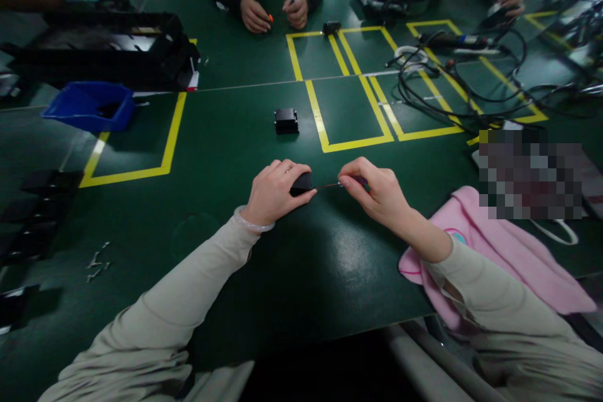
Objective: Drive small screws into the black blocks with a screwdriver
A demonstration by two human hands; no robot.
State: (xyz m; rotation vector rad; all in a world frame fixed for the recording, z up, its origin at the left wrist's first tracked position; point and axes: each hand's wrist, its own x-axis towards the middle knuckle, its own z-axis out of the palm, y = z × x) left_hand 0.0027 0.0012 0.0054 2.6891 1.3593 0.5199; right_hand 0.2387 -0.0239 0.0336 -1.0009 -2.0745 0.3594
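My left hand (276, 191) is closed over a small black block (301, 183) resting on the green table (226, 138). My right hand (374, 191) pinches a thin screwdriver (336, 185) whose tip points left into the block's side. A second small black block (286, 120) sits alone farther out, beyond both hands. Several small screws (97, 259) lie on the table to my near left.
A blue bin (89, 105) and a black tray (108, 50) stand at the far left. Yellow tape rectangles (348, 110) mark the table. Tangled black cables (471, 88) lie far right. A pink cloth (490, 245) lies by my right arm. Other people's hands (273, 12) work across the table.
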